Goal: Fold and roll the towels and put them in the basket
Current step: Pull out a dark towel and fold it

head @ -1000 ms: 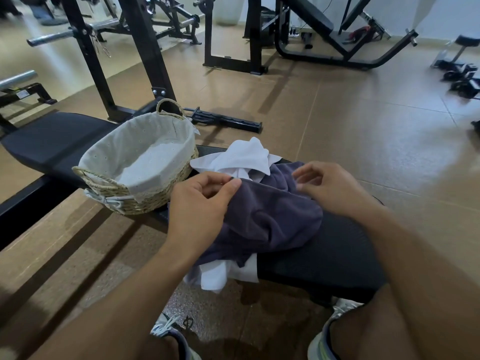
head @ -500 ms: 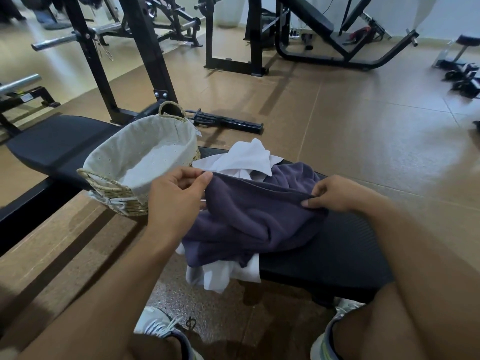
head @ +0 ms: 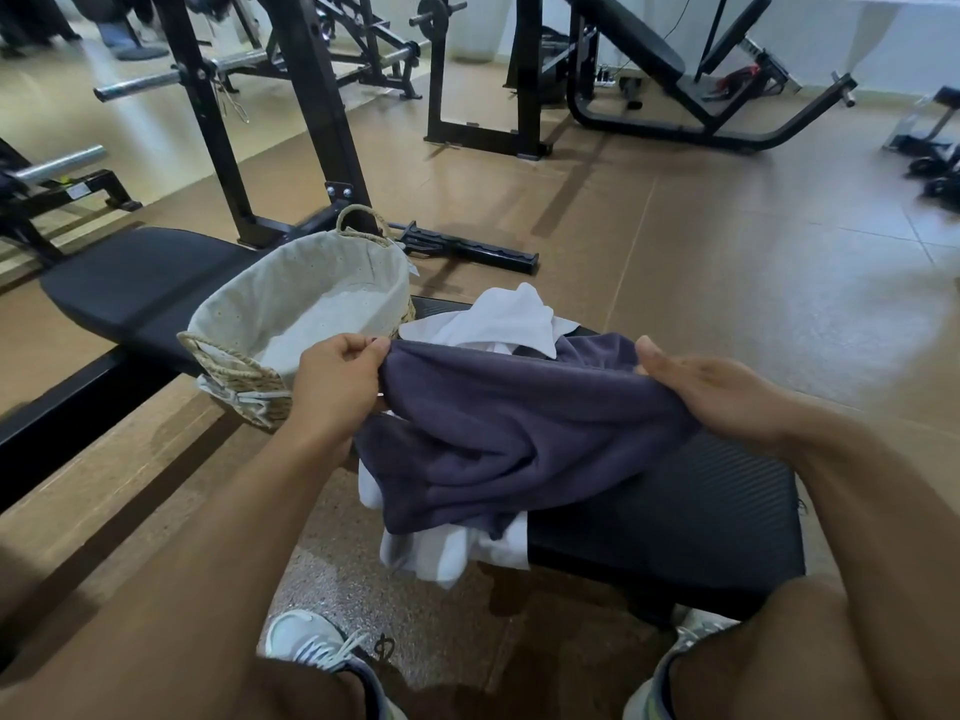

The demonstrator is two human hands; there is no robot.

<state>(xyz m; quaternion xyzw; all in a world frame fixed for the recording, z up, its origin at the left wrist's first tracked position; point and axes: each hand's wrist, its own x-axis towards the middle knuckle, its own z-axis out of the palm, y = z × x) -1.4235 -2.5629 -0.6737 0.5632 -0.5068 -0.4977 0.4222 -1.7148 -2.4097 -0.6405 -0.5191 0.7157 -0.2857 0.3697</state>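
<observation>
A gym floor of brown tiles with black weight racks and machines behind; in front, a padded black bench serves as the worktop [head: 675, 522]; a woven basket [head: 228, 356] with a pale cloth lining stands on it to the left, nothing visible inside; a purple towel [head: 509, 433] lies crumpled over a white towel [head: 514, 319], both heaped on the worktop just right of the basket, the white one spilling over the near edge; the left hand [head: 332, 387] pinches one end of the purple towel's upper edge, fingers curled round the cloth; the right hand [head: 711, 397] grips the other end, thumb on top, so the edge is pulled taut between them while the rest sags; the cloth looks soft, light and limp, likely to droop wherever unsupported, so the corners seem the best places to hold it for spreading flat; neither towel is folded yet.
</observation>
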